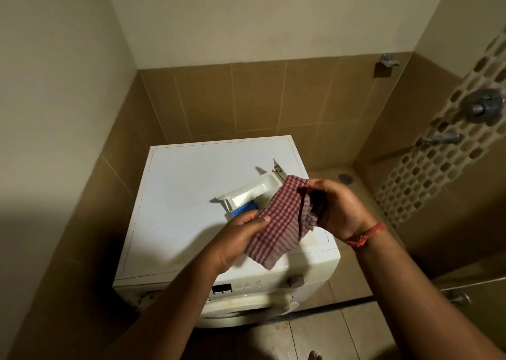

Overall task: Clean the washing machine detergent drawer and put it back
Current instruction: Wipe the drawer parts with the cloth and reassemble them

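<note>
The white detergent drawer (253, 192) lies on top of the white washing machine (186, 195), out of its slot, with a blue insert (244, 211) at its near end. A red-and-white checked cloth (282, 222) hangs above the drawer's near right part and hides some of it. My left hand (241, 239) pinches the cloth's lower left edge with thumb on top. My right hand (336, 209) grips the cloth's upper right end, with a red thread around the wrist.
The machine stands in a tiled corner, walls close at left and behind. Its control panel (246, 287) and knob (295, 280) face me. Taps (443, 138) and a mixer valve (483, 107) stick out of the right wall. A floor drain (345, 178) lies behind the machine.
</note>
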